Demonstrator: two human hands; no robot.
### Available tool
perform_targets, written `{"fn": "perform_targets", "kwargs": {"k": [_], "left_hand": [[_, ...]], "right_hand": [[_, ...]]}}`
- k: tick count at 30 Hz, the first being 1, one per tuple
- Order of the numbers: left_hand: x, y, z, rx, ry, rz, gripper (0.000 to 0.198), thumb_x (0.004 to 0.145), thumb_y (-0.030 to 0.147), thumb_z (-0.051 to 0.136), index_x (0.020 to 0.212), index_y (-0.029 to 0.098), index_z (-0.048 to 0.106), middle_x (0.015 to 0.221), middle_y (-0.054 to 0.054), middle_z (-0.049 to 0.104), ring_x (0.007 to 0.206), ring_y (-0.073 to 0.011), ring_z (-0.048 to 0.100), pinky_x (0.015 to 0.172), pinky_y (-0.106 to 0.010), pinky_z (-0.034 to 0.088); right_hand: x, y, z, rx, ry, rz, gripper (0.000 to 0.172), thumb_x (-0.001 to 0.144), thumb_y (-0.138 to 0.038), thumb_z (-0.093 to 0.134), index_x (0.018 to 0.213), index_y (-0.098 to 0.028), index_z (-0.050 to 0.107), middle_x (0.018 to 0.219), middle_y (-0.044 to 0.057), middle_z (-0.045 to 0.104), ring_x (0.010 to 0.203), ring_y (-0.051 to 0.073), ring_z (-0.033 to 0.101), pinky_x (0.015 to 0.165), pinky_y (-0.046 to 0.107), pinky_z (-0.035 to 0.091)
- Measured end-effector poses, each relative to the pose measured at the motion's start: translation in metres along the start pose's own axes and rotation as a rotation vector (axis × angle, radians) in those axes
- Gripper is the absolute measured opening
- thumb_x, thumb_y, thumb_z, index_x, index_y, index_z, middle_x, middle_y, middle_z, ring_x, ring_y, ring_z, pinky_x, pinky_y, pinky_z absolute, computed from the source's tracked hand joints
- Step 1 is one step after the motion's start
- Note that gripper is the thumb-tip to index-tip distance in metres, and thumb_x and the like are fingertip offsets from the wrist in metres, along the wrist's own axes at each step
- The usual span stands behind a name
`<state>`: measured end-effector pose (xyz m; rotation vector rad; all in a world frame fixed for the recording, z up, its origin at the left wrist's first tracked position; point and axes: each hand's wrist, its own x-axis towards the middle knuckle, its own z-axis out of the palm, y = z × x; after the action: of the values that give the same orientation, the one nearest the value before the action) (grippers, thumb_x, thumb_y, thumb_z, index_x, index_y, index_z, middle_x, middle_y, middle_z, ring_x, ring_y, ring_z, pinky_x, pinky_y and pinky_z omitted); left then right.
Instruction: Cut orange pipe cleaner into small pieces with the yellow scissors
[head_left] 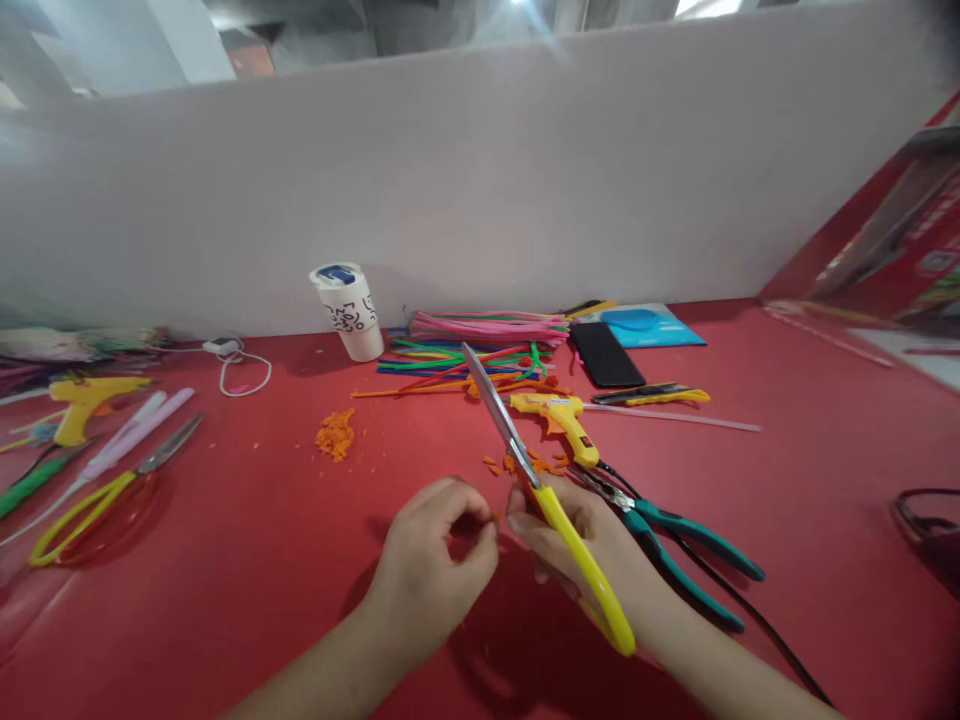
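My right hand (581,540) is closed around scissors (570,560) with yellow handles, their blades pointing up and away from me. My left hand (439,550) is closed in a pinch beside it, thumb and forefinger together. A tiny orange piece (496,516) shows at those fingertips, its shape too small to make out. Just past the right hand lie small orange clippings (551,464), partly hidden by the blades. A loose pile of orange fuzz (335,435) rests farther left on the red table (285,570).
Pliers (675,540) with teal handles lie right of my hand, near a yellow glue gun (559,415). Behind are pipe cleaners (480,335), a phone (606,354), a utility knife (667,394) and a white cup (349,312). Other scissors (112,495) lie left.
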<state>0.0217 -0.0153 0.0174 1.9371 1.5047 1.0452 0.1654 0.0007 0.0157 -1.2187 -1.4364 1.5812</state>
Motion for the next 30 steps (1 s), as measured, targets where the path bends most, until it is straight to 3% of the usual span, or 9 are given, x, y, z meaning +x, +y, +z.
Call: {"fn": "perform_targets", "kwargs": {"k": [4, 7, 13, 17, 20, 23, 26, 30], "left_hand": [[-0.005, -0.002, 0.003, 0.120, -0.003, 0.108, 0.012, 0.065, 0.008, 0.049, 0.060, 0.019, 0.048, 0.059, 0.002, 0.050, 0.058, -0.0120, 0.047, 0.057, -0.024, 0.037], [-0.004, -0.001, 0.003, 0.095, -0.013, 0.102, 0.011, 0.065, 0.008, 0.050, 0.061, 0.018, 0.049, 0.059, 0.002, 0.051, 0.058, -0.0118, 0.048, 0.057, -0.023, 0.037], [0.004, 0.005, 0.000, -0.206, -0.152, -0.185, 0.009, 0.062, 0.010, 0.052, 0.057, 0.017, 0.055, 0.056, 0.002, 0.051, 0.053, -0.0114, 0.048, 0.054, -0.023, 0.039], [0.006, 0.001, 0.000, -0.467, -0.186, -0.364, 0.006, 0.061, 0.013, 0.055, 0.055, 0.016, 0.056, 0.051, 0.003, 0.050, 0.049, -0.0097, 0.044, 0.048, -0.021, 0.036], [0.009, -0.005, -0.002, -0.725, -0.047, -0.451, 0.004, 0.060, 0.015, 0.061, 0.058, 0.016, 0.057, 0.051, 0.004, 0.051, 0.048, -0.0079, 0.044, 0.048, -0.019, 0.035], [0.013, -0.011, -0.006, -0.877, 0.136, -0.421, 0.005, 0.062, 0.015, 0.063, 0.061, 0.016, 0.057, 0.056, 0.003, 0.055, 0.053, -0.0076, 0.047, 0.054, -0.018, 0.038], [0.016, -0.013, -0.010, -0.938, 0.233, -0.408, 0.004, 0.065, 0.015, 0.061, 0.063, 0.016, 0.058, 0.058, 0.003, 0.056, 0.054, -0.0070, 0.047, 0.055, -0.018, 0.037], [0.017, -0.014, -0.014, -0.940, 0.302, -0.385, 0.005, 0.065, 0.011, 0.059, 0.062, 0.015, 0.058, 0.057, 0.003, 0.055, 0.055, -0.0068, 0.046, 0.055, -0.018, 0.036]], "right_hand": [[-0.001, 0.000, -0.002, -0.071, 0.010, -0.030, 0.010, 0.065, -0.026, 0.048, 0.062, -0.019, 0.041, 0.049, -0.008, 0.036, 0.042, 0.006, 0.035, 0.039, 0.019, 0.026], [-0.001, 0.001, -0.003, -0.098, 0.003, -0.052, 0.005, 0.063, -0.020, 0.046, 0.061, -0.019, 0.042, 0.050, -0.008, 0.038, 0.043, 0.006, 0.037, 0.040, 0.019, 0.028], [0.000, 0.002, -0.005, -0.086, -0.033, -0.085, 0.009, 0.063, -0.017, 0.048, 0.063, -0.020, 0.039, 0.049, -0.009, 0.038, 0.043, 0.006, 0.035, 0.041, 0.018, 0.027], [0.000, 0.003, -0.008, -0.159, 0.004, -0.138, 0.015, 0.066, -0.025, 0.051, 0.062, -0.020, 0.037, 0.052, -0.008, 0.037, 0.047, 0.007, 0.034, 0.044, 0.020, 0.027], [0.001, 0.001, -0.013, -0.288, 0.066, -0.182, 0.021, 0.067, -0.034, 0.053, 0.062, -0.020, 0.038, 0.056, -0.006, 0.038, 0.052, 0.009, 0.036, 0.045, 0.020, 0.028], [0.000, 0.001, -0.019, -0.552, 0.093, -0.218, 0.027, 0.069, -0.041, 0.053, 0.061, -0.021, 0.037, 0.054, -0.006, 0.038, 0.049, 0.010, 0.035, 0.045, 0.021, 0.026], [0.001, 0.005, -0.020, -0.871, 0.097, -0.244, 0.028, 0.072, -0.046, 0.049, 0.064, -0.022, 0.037, 0.051, -0.006, 0.042, 0.044, 0.010, 0.035, 0.044, 0.022, 0.021], [0.001, 0.015, -0.017, -1.149, 0.081, -0.319, 0.023, 0.080, -0.043, 0.040, 0.073, -0.021, 0.040, 0.055, 0.000, 0.054, 0.047, 0.015, 0.048, 0.044, 0.025, 0.019]]}}
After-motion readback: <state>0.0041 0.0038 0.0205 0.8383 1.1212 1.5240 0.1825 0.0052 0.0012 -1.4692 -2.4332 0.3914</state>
